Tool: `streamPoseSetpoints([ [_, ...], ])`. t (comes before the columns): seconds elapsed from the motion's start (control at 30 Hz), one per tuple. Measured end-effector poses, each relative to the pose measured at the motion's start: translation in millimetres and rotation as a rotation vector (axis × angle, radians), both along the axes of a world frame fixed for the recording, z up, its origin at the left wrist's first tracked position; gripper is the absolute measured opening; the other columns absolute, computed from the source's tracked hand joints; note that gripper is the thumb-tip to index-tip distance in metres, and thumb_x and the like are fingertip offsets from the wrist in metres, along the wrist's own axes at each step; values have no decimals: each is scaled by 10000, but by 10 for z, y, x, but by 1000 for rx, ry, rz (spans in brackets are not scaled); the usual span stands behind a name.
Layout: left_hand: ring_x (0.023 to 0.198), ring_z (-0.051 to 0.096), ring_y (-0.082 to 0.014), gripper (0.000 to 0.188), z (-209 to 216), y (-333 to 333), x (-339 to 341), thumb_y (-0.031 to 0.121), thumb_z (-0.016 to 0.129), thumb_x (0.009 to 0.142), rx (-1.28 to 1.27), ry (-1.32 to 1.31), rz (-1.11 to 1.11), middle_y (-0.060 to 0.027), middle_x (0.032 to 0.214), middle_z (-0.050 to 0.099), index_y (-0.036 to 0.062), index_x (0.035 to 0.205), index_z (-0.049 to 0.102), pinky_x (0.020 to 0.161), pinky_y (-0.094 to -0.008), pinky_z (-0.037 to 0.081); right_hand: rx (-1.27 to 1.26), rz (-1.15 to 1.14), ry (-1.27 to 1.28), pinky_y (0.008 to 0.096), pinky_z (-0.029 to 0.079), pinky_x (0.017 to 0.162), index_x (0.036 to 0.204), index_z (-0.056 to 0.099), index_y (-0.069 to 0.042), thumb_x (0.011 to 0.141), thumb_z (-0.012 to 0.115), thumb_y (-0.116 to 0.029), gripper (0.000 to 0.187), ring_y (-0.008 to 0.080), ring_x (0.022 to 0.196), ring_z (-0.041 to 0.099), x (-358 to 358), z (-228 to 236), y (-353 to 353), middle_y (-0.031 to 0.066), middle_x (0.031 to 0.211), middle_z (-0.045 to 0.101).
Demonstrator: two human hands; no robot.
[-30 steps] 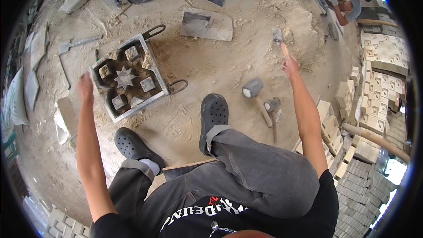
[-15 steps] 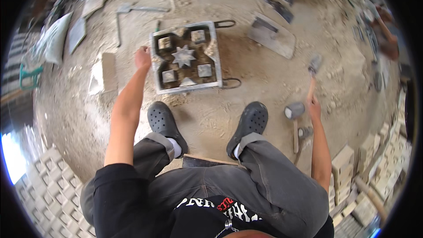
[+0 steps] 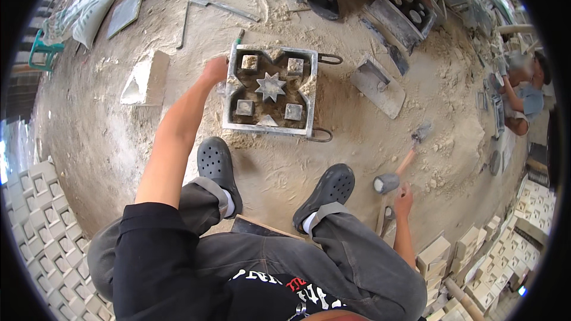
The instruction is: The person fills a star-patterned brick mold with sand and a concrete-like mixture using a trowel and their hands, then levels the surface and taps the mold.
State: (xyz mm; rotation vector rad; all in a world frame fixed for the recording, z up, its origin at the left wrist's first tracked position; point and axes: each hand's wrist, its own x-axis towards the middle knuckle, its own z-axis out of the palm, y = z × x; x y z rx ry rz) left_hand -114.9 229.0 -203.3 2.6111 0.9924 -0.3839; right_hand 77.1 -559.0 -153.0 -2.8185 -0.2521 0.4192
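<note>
A square metal mould point(image 3: 270, 89) lies on the dusty ground beyond my feet, with a star-shaped block in its centre, small square blocks near its corners and dark material between them. My left hand point(image 3: 216, 71) is closed at the mould's left side, its fingertips partly hidden by the rim. To the right, my right hand point(image 3: 403, 201) hangs low with its fingers slightly apart and nothing visible in them. Beside it lies a mallet point(image 3: 386, 183) with a grey head. Just past that rests a small wooden-handled tool point(image 3: 407, 159) with a grey, dusty end.
A flat trowel point(image 3: 380, 86) lies right of the mould. Further back are an L-shaped metal bar point(image 3: 205, 1) and another mould point(image 3: 395, 15). A pale block point(image 3: 146, 80) sits at left. Stacked blocks point(image 3: 44, 220) flank me. Another person point(image 3: 523, 95) is at far right.
My right hand has come off the wooden-handled tool, which now lies on the ground, and has drawn back toward me beside the mallet. My left hand stays at the mould. The view has shifted.
</note>
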Motion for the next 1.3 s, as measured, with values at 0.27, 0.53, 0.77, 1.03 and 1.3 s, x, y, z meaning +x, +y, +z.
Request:
streamPoseSetpoints([
  [0.27, 909, 641, -408, 429, 279, -215, -94, 377, 545, 870, -52, 3, 136, -279, 959, 653, -32, 891, 673, 803, -477, 500, 163, -7, -40, 333, 487, 807, 1257, 562, -14, 929, 562, -167, 362, 244, 941, 626, -198, 676, 389, 147, 1084, 648],
  [0.53, 631, 662, -263, 435, 508, -18, -513, 378, 631, 865, -704, -1016, 776, -185, 738, 672, -48, 778, 629, 579, -368, 513, 460, 299, 170, 283, 483, 746, 1269, 572, -61, 917, 586, -117, 357, 156, 855, 618, -179, 2042, 1721, 102, 1038, 668],
  [0.77, 427, 361, -116, 522, 1115, -211, -240, 508, 663, 846, -998, -1215, 975, 29, 500, 340, 173, 560, 381, 452, -300, 350, 307, 757, 233, 285, 475, 729, 1245, 577, -42, 865, 611, -48, 381, 151, 800, 591, -521, 3721, 2350, 88, 989, 659],
  [1.03, 368, 342, -86, 560, 1992, -482, -135, 541, 608, 873, -661, -1326, 913, 39, 444, 374, 169, 515, 390, 359, -297, 250, 154, 605, 76, 302, 469, 729, 1187, 612, -35, 867, 620, -110, 329, 196, 789, 592, -750, 4145, 2193, 97, 938, 660],
  [1.3, 406, 334, -95, 532, 2598, -641, 397, 523, 611, 879, -496, -1638, 710, 31, 488, 367, 130, 564, 437, 398, -287, 261, -285, 1113, 96, 421, 458, 885, 1183, 597, -81, 913, 560, -286, 341, 290, 1035, 575, -600, 2871, 2776, 113, 1061, 639],
])
